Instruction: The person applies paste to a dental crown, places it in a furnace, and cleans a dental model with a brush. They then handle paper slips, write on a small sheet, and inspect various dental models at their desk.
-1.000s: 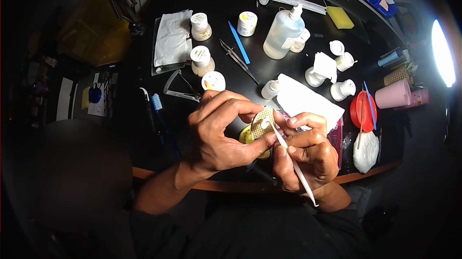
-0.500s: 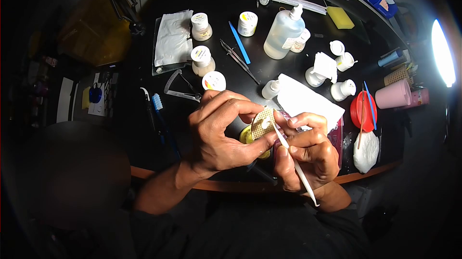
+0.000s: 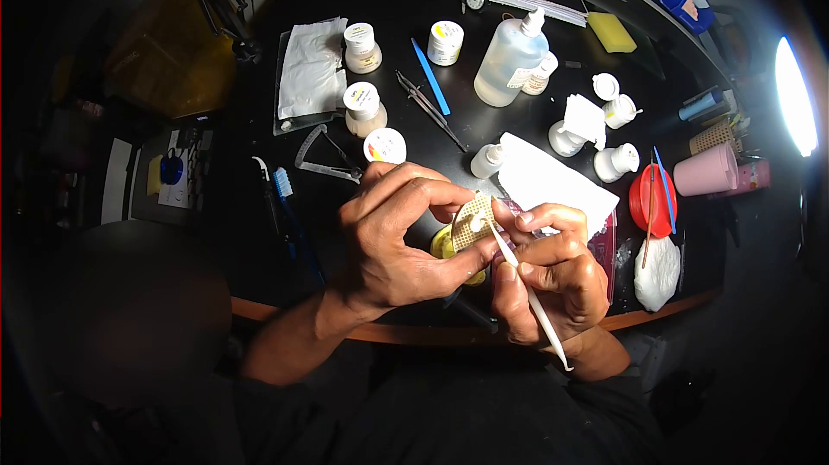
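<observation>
My left hand pinches a small tan honeycomb firing tray, a perforated plate, between thumb and fingers. On its face sits a small white piece. My right hand is closed round a slim white dental hand tool, pen fashion. Its upper tip meets the plate beside the white piece, and its hooked lower end points down toward me. Fingers of both hands come close together at the plate's right edge. Behind the plate a yellow round thing is partly hidden.
Lidded jars stand beyond my left hand, near tweezers and a blue tool. A large clear bottle stands farther back. White paper lies behind my right hand. At right are a red bowl and a pink cup.
</observation>
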The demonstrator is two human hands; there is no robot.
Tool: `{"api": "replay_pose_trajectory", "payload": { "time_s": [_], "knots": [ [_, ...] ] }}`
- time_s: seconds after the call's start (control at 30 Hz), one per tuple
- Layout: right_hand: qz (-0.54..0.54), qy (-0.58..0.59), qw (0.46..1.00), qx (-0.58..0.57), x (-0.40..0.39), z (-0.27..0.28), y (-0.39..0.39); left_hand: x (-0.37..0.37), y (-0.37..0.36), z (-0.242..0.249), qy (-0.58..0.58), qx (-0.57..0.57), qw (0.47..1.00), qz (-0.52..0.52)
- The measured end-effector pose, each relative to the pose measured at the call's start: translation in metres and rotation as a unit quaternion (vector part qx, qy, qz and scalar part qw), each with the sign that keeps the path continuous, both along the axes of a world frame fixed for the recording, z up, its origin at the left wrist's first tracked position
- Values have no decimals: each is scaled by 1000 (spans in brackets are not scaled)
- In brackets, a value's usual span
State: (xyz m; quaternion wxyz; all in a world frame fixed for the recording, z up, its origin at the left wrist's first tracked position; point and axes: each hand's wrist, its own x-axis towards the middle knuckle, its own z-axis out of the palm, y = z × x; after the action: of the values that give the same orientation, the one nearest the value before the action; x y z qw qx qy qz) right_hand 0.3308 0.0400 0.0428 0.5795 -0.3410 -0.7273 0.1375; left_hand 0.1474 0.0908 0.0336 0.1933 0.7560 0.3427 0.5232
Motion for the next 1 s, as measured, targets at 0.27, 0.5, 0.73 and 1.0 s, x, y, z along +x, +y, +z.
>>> {"api": "replay_pose_trajectory", "payload": {
  "time_s": [0.27, 0.5, 0.73, 1.0],
  "knots": [
    [2, -9, 1000, 4, 1, 0, 0, 0, 0, -1, -4, -1, 1000, -1],
    [10, 2, 1000, 2, 1, -2, -1, -1, 0, 0, 0, 7, 1000, -3],
    [6, -14, 1000, -6, 2, 2, -2, 0, 0, -1, -3, 2, 1000, 1],
    [7, -18, 1000, -10, 4, 1, -5, -1, -1, -1, -3, 3, 1000, -4]
  ]
}}
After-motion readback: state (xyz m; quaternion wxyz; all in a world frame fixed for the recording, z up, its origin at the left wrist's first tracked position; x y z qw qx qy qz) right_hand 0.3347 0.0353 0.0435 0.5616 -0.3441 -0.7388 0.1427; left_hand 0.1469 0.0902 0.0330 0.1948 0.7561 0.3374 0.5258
